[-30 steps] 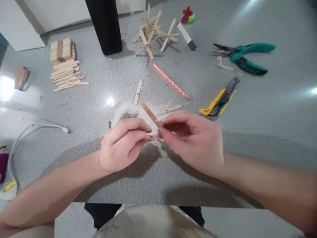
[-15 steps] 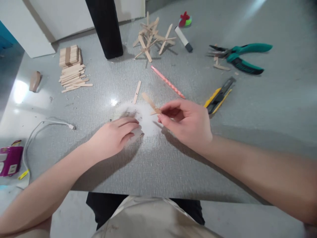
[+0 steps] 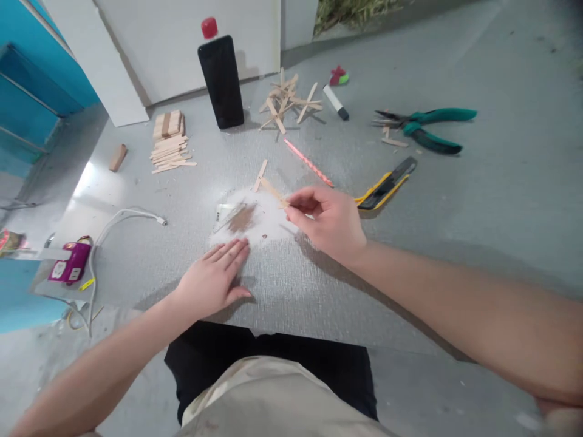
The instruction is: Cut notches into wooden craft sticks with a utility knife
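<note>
Right hand (image 3: 325,221): thumb and fingertips pinched together on one end of a stick (image 3: 272,190), the other fingers curled.
Stick: above the white patch (image 3: 273,221), pointing toward the worktop's far edge; its free end appears beside a second stick (image 3: 261,175), contact unclear.
Left hand (image 3: 218,273): palm down, fingers extended, thumb spread, no object visible in its grasp; close to the near edge of the worktop (image 3: 300,297).
White patch: just beyond the left fingertips, with a brown smear (image 3: 243,217) on it.
Beyond the right hand: a cutter (image 3: 387,187), then pliers (image 3: 430,126); a pink pencil (image 3: 310,162) lies farther in.
Toward the far left corner: loose sticks (image 3: 169,152) before a banded bundle (image 3: 168,124).
Near the far edge: crossed sticks (image 3: 283,104) beside an upright black slab (image 3: 222,85).
By the left edge: a purple box (image 3: 70,264) and white cable (image 3: 122,212).
</note>
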`<state>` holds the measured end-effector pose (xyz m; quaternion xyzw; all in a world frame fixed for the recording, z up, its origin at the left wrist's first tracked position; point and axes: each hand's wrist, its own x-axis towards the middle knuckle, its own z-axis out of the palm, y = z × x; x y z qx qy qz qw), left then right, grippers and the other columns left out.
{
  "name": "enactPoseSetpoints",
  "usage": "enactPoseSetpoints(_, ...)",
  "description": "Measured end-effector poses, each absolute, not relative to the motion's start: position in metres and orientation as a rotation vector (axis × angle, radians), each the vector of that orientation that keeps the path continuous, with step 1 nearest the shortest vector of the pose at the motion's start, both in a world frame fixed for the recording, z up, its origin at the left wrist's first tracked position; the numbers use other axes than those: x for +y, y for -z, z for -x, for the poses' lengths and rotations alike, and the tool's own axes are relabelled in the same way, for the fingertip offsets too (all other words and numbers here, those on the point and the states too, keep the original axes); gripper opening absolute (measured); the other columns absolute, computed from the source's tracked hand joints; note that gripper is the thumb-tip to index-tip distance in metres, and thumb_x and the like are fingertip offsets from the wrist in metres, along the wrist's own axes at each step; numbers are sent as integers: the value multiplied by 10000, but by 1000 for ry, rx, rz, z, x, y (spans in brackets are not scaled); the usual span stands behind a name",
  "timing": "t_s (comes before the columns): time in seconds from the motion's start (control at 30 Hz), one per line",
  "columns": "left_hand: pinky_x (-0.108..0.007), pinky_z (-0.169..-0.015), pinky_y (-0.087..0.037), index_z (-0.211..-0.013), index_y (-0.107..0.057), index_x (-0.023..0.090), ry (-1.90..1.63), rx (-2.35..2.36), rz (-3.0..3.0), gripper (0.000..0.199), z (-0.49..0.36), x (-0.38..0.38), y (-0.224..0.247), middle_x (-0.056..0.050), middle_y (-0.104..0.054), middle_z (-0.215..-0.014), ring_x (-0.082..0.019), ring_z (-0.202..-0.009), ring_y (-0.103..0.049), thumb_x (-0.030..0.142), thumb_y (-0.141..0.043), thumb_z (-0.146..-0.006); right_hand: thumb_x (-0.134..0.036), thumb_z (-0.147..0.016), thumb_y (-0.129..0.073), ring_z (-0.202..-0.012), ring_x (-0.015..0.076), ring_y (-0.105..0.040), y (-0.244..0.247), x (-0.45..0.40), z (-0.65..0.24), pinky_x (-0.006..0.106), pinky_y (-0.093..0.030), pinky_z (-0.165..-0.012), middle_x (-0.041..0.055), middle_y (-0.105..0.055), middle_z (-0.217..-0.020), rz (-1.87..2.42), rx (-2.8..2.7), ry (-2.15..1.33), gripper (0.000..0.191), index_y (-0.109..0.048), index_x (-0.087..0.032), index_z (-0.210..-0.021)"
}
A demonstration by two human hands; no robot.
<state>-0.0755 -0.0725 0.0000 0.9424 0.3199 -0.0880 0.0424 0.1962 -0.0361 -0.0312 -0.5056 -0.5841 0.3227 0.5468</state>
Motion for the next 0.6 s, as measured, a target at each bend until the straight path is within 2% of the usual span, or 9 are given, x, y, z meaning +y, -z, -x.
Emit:
enactPoseSetpoints(0.1,-495,-1186,-403,-1545,-402,105,210,1272,-2878,778,117,-75,-6,-188,-456,-1561,-346,-1448,-462,669,-283,-1023,-253,-802,-703,-698,165,-713,34,-35,-196,310,-594,-659,17,-740,-776,1174,-1390,-797,87,-685,-201,-870)
enactPoseSetpoints(0.2,-604,-1086,-464,-1507,-438,67,69,1600,-2852,628,146,-75,-11,-251,-567,-1444,-412,-1333,-569,494,-323,-1062,-280,-806,-704,-715,175,-717,36,-33,-195,329,-604,-682,26,-744,-787,1157,-1398,-826,106,-682,-203,-876)
enactPoseSetpoints(0.27,-637,-1081,-456,-1508,-434,118,-33,1689,-2847,541,148,-74,-13,-214,-578,-1447,-406,-1337,-565,410,-348,-1061,-292,-805,-708,-726,183,-719,38,-32,-195,342,-608,-693,35,-748,-796,1154,-1402,-838,120,-681,-202,-880)
enactPoseSetpoints(0.33,-650,-1136,-404,-1488,-461,134,-76,1643,-2867,495,137,-75,-13,-197,-526,-1506,-393,-1391,-517,356,-352,-1059,-301,-808,-707,-734,188,-721,40,-32,-195,349,-609,-694,44,-753,-810,1155,-1405,-843,132,-681,-199,-887)
enactPoseSetpoints(0.37,-617,-1172,-388,-1467,-493,131,-46,1552,-2883,485,129,-76,-13,-187,-506,-1527,-374,-1412,-499,357,-364,-1058,-304,-810,-706,-734,189,-722,40,-32,-195,350,-608,-694,47,-754,-816,1155,-1407,-844,136,-681,-197,-890)
enactPoseSetpoints(0.47,-400,-1206,-424,-1456,-531,246,50,1223,-2904,503,109,-77,-10,-42,-541,-1525,-248,-1409,-524,496,-440,-1028,-306,-813,-699,-730,190,-722,40,-32,-195,353,-608,-697,55,-756,-817,1151,-1419,-844,142,-681,-190,-894)
enactPoseSetpoints(0.53,-414,-1146,-490,-1466,-519,188,30,1269,-2884,538,107,-73,-8,-97,-559,-1501,-274,-1357,-576,497,-415,-1037,-305,-816,-698,-735,192,-724,40,-32,-196,352,-608,-700,58,-757,-815,1148,-1430,-842,144,-680,-188,-897)
enactPoseSetpoints(0.6,-547,-1081,-515,-1431,-533,95,-61,1462,-2850,516,113,-67,-10,-219,-521,-1502,-368,-1312,-602,406,-350,-1061,-307,-824,-696,-740,191,-727,40,-32,-196,346,-608,-700,61,-760,-823,1148,-1445,-842,146,-679,-186,-905)
